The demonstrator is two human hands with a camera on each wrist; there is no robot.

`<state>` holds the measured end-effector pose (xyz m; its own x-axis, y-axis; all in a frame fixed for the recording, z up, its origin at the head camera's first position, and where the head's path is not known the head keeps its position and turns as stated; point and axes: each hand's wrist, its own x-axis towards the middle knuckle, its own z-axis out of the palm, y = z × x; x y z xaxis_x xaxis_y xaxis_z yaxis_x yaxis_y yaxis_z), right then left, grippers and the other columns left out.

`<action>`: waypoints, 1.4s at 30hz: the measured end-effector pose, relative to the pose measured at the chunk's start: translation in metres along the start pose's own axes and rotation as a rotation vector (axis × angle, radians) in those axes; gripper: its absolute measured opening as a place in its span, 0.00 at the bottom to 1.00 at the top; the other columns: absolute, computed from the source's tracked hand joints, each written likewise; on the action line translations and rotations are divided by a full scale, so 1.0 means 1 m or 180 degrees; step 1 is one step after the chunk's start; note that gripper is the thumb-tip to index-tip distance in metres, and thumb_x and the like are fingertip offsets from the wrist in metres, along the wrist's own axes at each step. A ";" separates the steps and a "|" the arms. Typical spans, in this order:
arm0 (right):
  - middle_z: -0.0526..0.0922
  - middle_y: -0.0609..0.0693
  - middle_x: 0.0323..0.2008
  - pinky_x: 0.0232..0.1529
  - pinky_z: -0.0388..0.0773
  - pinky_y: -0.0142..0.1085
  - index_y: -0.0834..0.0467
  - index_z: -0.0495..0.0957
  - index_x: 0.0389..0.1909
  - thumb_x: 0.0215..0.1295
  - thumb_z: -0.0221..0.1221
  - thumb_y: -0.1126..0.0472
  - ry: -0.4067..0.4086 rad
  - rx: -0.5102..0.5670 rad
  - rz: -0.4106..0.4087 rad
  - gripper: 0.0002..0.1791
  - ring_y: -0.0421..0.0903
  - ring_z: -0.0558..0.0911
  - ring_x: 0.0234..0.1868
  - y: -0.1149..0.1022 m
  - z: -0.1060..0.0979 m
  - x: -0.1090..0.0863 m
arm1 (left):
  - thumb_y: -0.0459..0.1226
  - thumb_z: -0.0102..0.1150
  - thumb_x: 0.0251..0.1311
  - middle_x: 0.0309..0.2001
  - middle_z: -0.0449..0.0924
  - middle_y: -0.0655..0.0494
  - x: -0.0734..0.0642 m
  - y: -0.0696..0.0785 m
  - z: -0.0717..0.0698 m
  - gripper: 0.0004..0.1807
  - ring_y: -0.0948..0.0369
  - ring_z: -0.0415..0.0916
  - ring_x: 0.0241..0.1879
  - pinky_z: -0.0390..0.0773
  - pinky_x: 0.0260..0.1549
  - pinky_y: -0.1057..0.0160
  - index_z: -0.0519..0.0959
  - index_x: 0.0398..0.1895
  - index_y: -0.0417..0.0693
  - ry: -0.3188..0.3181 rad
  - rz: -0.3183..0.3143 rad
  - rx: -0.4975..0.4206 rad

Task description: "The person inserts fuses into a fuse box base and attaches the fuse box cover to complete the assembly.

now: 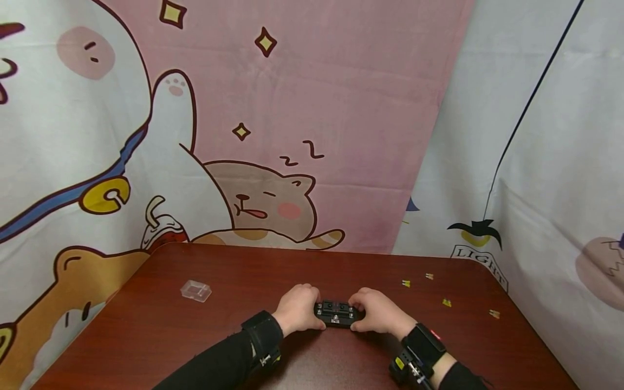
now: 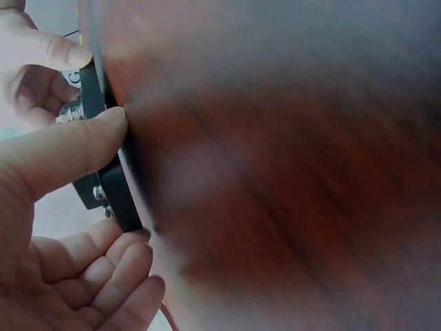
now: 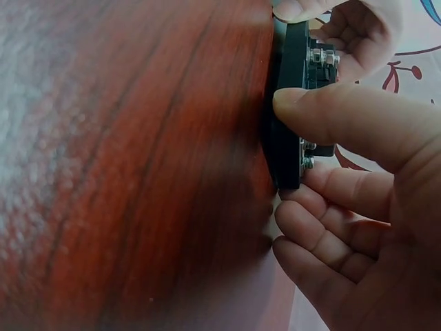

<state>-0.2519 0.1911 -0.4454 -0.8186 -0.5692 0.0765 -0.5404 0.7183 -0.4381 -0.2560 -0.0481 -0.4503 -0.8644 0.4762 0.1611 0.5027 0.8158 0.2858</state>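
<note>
The left grip (image 1: 298,310) and right grip (image 1: 377,311) are pinching opposite ends of the black screw-terminal block (image 1: 336,314) mid-way across the bench (image 1: 146,325), while four small connectors (image 1: 447,303) are lying apart, unattached.

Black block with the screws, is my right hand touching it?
Touching. The right wrist view shows the right hand with its thumb pressed on the side of the black block.

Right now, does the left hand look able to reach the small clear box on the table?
Probably yes, but it would likely need to let go first: the left hand grips one end of the black device. Between that hand and the small clear box, only bare table shows.
</note>
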 end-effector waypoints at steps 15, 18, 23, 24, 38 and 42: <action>0.74 0.45 0.35 0.39 0.75 0.41 0.60 0.81 0.43 0.47 0.75 0.57 -0.0051 -0.0108 0.0018 0.23 0.43 0.75 0.35 -0.001 0.001 0.000 | 0.48 0.83 0.34 0.27 0.70 0.62 0.001 0.001 -0.004 0.23 0.64 0.68 0.27 0.71 0.29 0.64 0.80 0.28 0.47 -0.0174 0.0013 -0.0167; 0.75 0.45 0.36 0.40 0.76 0.41 0.60 0.81 0.45 0.48 0.75 0.56 -0.0055 -0.0034 0.0024 0.23 0.43 0.76 0.36 -0.001 0.001 -0.001 | 0.47 0.83 0.33 0.27 0.70 0.61 0.001 0.001 -0.004 0.23 0.64 0.67 0.27 0.71 0.29 0.64 0.80 0.28 0.47 -0.0177 0.0025 -0.0164; 0.77 0.48 0.40 0.42 0.77 0.42 0.62 0.80 0.49 0.55 0.72 0.53 -0.0066 0.0239 0.0054 0.24 0.48 0.80 0.39 0.002 -0.004 -0.004 | 0.47 0.83 0.32 0.26 0.70 0.62 0.001 0.001 -0.004 0.22 0.65 0.67 0.26 0.71 0.29 0.65 0.80 0.27 0.48 -0.0157 0.0051 -0.0181; 0.77 0.48 0.40 0.42 0.77 0.42 0.62 0.80 0.50 0.57 0.71 0.51 -0.0062 0.0271 0.0067 0.25 0.48 0.80 0.40 0.002 -0.005 -0.005 | 0.47 0.83 0.32 0.26 0.70 0.63 0.001 0.001 -0.004 0.22 0.65 0.67 0.26 0.71 0.29 0.65 0.80 0.27 0.48 -0.0146 0.0062 -0.0176; 0.83 0.48 0.42 0.41 0.79 0.42 0.61 0.82 0.49 0.62 0.68 0.55 0.0383 0.0167 0.0280 0.18 0.46 0.81 0.40 0.016 -0.024 -0.023 | 0.47 0.84 0.33 0.27 0.71 0.62 0.002 0.004 -0.006 0.23 0.64 0.68 0.27 0.72 0.29 0.64 0.81 0.29 0.47 -0.0201 -0.0004 -0.0114; 0.83 0.48 0.42 0.41 0.78 0.41 0.60 0.83 0.48 0.61 0.68 0.57 0.0446 0.0158 0.0321 0.17 0.46 0.81 0.40 0.025 -0.028 -0.032 | 0.47 0.84 0.33 0.27 0.71 0.62 0.002 0.005 -0.007 0.23 0.64 0.68 0.27 0.72 0.30 0.64 0.81 0.29 0.47 -0.0217 -0.0009 -0.0110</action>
<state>-0.2446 0.2386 -0.4335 -0.8892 -0.4314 0.1525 -0.4467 0.7463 -0.4934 -0.2551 -0.0458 -0.4424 -0.8629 0.4962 0.0960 0.4989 0.8059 0.3188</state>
